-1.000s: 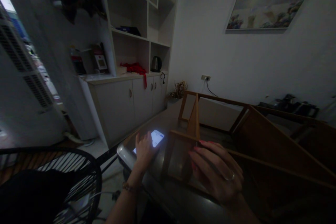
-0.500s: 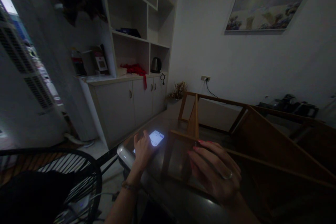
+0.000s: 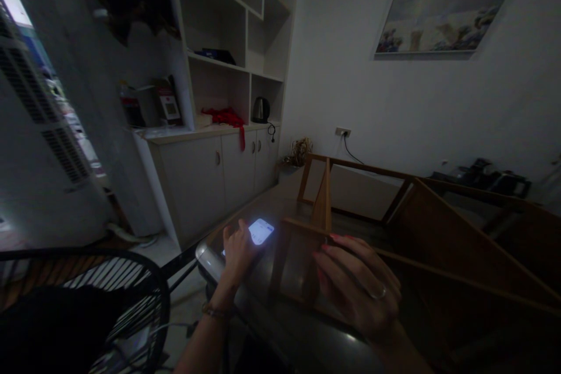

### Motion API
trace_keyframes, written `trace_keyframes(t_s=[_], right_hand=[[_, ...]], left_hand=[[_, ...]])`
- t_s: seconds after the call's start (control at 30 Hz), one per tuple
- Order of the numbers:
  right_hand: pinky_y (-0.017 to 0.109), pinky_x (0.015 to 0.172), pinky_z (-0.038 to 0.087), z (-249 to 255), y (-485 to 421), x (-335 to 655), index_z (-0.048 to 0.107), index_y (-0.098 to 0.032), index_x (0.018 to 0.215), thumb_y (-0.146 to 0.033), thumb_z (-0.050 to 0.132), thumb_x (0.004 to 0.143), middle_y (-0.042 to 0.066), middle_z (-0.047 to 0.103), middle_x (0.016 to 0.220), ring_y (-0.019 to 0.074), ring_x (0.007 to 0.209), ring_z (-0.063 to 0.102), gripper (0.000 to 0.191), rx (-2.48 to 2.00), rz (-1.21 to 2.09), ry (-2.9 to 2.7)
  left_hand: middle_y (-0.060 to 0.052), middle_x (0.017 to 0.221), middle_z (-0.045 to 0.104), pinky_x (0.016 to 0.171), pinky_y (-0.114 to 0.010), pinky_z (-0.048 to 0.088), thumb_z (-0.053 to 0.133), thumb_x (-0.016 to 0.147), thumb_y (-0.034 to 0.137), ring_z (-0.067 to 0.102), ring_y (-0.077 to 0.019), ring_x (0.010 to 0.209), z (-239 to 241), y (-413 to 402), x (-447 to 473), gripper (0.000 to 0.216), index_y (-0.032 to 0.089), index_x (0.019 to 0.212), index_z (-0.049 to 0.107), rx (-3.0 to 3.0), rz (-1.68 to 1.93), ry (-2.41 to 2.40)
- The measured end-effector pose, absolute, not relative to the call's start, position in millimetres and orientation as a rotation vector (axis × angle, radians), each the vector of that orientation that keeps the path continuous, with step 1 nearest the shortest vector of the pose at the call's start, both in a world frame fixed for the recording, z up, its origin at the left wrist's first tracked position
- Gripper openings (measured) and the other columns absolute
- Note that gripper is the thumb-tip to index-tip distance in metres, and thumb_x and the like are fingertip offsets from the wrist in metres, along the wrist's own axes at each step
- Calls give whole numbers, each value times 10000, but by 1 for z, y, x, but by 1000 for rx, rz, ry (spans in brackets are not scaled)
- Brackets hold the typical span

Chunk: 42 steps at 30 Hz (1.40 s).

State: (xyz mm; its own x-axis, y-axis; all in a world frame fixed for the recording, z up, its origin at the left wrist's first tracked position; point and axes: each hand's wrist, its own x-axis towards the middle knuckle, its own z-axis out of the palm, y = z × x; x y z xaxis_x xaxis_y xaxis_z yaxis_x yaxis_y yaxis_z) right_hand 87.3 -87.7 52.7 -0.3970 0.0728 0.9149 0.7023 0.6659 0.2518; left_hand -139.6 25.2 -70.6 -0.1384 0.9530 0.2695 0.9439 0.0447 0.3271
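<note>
My left hand (image 3: pixel 238 252) is over a lit smartphone (image 3: pixel 262 231) lying on the dark, glossy tabletop (image 3: pixel 258 280). Its fingers are apart, with a fingertip at the edge of the bright screen. On the right, my right hand (image 3: pixel 362 286) has thumb and fingertips pinched together beside the end of a wooden bar. Something small and thin shows at those fingertips, too dim to name. The bar belongs to a brown wooden frame (image 3: pixel 323 204) that rests on the table and stretches away to the right.
A black chair (image 3: pixel 153 280) stands at the lower left. Behind it is a white cabinet (image 3: pixel 193 187) with open shelves, bearing a kettle (image 3: pixel 260 110), a red cloth (image 3: pixel 225 115) and a bottle (image 3: pixel 130 106). A plugged-in cable (image 3: pixel 350 151) runs down the wall behind the frame.
</note>
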Motion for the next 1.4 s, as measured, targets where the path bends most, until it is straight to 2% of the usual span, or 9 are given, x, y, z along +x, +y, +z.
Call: trace_keyframes(t_s=[0.3,0.5,0.7,1.03,1.17,1.3,1.4], right_hand=[[372,866,615,53,-87,87,753,-152,970,-130,697,907,52,761,908,222,976,717,87,-606,-788,-1878],[379,882,614,52,-87,87,754,-152,977,-133,710,899,51,764,925,229,993,715,92,-606,-781,-1876],[374,865,619,54,-88,86,756,-154,977,-128,702,902,49,766,913,223,975,721,96,-606,-785,-1878],[377,850,623,54,-88,87,757,-165,973,-139,701,904,46,769,904,224,952,728,93,-620,-795,-1881],[374,853,623,54,-88,87,755,-168,973,-139,705,900,41,770,899,221,959,728,93,-614,-800,-1873],[367,862,621,54,-88,87,753,-171,970,-138,688,910,38,768,902,217,970,727,94,-620,-800,-1875],[370,859,621,54,-89,87,752,-169,966,-141,681,915,40,766,895,219,964,728,92,-620,-797,-1872]], left_hand=[[-217,991,792,1139,-555,281,504,868,456,759,-378,968,-72,24,-139,611,21,1297,478,2046,709,2269],[-238,984,782,1138,-557,281,503,876,450,763,-381,959,-73,25,-140,639,-18,1309,469,2053,713,2263],[-234,977,786,1152,-563,270,508,881,484,763,-380,954,-75,26,-140,651,-8,1307,477,2044,715,2266],[-254,1041,775,1162,-593,266,481,916,487,748,-377,1014,-84,29,-141,702,-26,1390,414,2085,723,2259],[-302,1193,720,1185,-605,239,455,940,445,709,-368,1134,-91,29,-140,687,-46,1417,391,2132,724,2206],[-326,1465,524,1197,-649,188,499,932,456,526,-399,1384,-96,26,-139,627,30,1392,471,2190,830,2155],[-305,1485,515,1185,-677,173,476,964,438,463,-420,1429,-91,20,-136,549,58,1359,510,2159,1068,2124]])
